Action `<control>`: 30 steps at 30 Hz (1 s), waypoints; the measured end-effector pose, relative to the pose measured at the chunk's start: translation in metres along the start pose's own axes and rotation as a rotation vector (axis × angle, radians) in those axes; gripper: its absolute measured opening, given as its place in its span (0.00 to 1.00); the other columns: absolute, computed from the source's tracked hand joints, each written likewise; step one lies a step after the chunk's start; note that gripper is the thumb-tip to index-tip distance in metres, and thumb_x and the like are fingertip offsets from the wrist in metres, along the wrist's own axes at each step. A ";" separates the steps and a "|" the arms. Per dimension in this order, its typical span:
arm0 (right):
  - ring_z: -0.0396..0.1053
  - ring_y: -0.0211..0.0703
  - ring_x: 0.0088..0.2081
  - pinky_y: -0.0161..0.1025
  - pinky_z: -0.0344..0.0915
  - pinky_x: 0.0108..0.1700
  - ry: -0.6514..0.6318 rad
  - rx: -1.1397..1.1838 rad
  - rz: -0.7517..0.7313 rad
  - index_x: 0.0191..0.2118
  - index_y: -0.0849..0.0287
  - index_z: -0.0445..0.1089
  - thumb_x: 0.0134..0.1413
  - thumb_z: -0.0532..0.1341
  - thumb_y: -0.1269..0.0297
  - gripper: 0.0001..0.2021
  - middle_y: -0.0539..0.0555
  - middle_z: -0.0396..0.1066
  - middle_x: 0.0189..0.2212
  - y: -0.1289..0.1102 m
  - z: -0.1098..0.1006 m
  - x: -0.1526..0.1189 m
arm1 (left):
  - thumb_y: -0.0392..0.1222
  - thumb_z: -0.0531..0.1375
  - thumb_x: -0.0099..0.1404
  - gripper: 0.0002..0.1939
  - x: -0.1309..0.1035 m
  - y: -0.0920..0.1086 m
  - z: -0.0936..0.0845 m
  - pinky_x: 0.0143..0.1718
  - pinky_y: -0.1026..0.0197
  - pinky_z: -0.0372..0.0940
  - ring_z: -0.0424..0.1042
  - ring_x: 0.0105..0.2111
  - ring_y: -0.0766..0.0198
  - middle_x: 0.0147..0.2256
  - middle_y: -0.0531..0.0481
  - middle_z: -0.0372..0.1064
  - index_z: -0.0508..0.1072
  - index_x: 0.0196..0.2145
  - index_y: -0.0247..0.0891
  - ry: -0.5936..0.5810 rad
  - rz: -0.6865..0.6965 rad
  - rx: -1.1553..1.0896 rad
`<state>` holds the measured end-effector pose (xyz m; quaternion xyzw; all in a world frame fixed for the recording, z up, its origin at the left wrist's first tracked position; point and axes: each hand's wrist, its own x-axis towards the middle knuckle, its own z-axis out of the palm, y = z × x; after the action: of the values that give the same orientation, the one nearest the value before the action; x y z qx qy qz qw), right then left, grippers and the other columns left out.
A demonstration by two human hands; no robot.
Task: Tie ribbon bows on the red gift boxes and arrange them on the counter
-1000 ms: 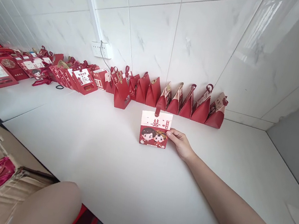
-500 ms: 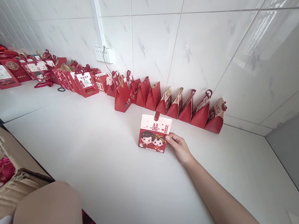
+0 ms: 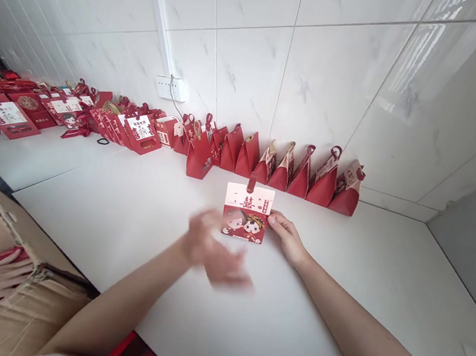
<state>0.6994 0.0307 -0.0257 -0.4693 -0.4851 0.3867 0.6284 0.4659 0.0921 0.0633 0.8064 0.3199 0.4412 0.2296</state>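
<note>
While my right hand (image 3: 286, 239) grips the box (image 3: 244, 223) by its side, my blurred left hand (image 3: 224, 258) is open nearby; bags (image 3: 322, 186) line the worktop's (image 3: 118, 230) back edge.

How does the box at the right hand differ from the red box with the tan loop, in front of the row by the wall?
The picture box shows a pale top and cartoon faces; the tan-loop box shows plain red sides. The right hand holds the picture box by its edge; no hand touches the tan-loop box. Both stand upright on the white table.
</note>
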 end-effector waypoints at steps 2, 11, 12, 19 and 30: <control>0.64 0.53 0.59 0.46 0.59 0.60 0.032 0.003 -0.002 0.34 0.53 0.75 0.59 0.60 0.42 0.19 0.52 0.70 0.57 0.003 -0.002 0.000 | 0.62 0.61 0.60 0.44 0.028 -0.021 -0.015 0.71 0.38 0.36 0.28 0.72 0.46 0.70 0.47 0.42 0.51 0.68 0.51 0.173 0.050 0.021; 0.62 0.55 0.60 0.50 0.59 0.60 0.147 -0.032 -0.053 0.27 0.53 0.70 0.63 0.53 0.41 0.23 0.53 0.72 0.52 0.010 -0.006 -0.001 | 0.70 0.46 0.66 0.38 0.032 -0.093 0.022 0.66 0.44 0.52 0.54 0.67 0.48 0.67 0.42 0.55 0.63 0.63 0.43 -0.271 -0.297 -0.447; 0.62 0.55 0.59 0.50 0.58 0.60 0.156 -0.045 -0.058 0.27 0.52 0.70 0.63 0.53 0.41 0.23 0.53 0.72 0.52 0.009 -0.006 -0.002 | 0.70 0.49 0.66 0.37 0.028 -0.095 0.031 0.63 0.44 0.57 0.61 0.64 0.47 0.63 0.42 0.63 0.68 0.60 0.41 -0.354 -0.311 -0.459; 0.66 0.54 0.55 0.50 0.60 0.59 0.156 -0.071 -0.046 0.31 0.51 0.72 0.63 0.54 0.43 0.20 0.52 0.73 0.50 0.008 -0.004 -0.004 | 0.61 0.46 0.70 0.30 0.021 -0.099 0.035 0.62 0.48 0.59 0.68 0.58 0.50 0.56 0.47 0.71 0.74 0.55 0.40 -0.547 -0.281 -0.426; 0.68 0.51 0.51 0.46 0.60 0.58 -0.024 -0.198 0.016 0.42 0.51 0.72 0.64 0.50 0.39 0.23 0.51 0.75 0.46 0.005 0.000 -0.004 | 0.51 0.57 0.64 0.19 0.021 -0.098 0.043 0.53 0.50 0.66 0.73 0.49 0.47 0.48 0.47 0.77 0.78 0.46 0.40 -0.422 -0.274 -0.202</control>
<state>0.6982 0.0280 -0.0313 -0.5282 -0.5246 0.3473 0.5702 0.4800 0.1713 -0.0107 0.8028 0.3255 0.2580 0.4278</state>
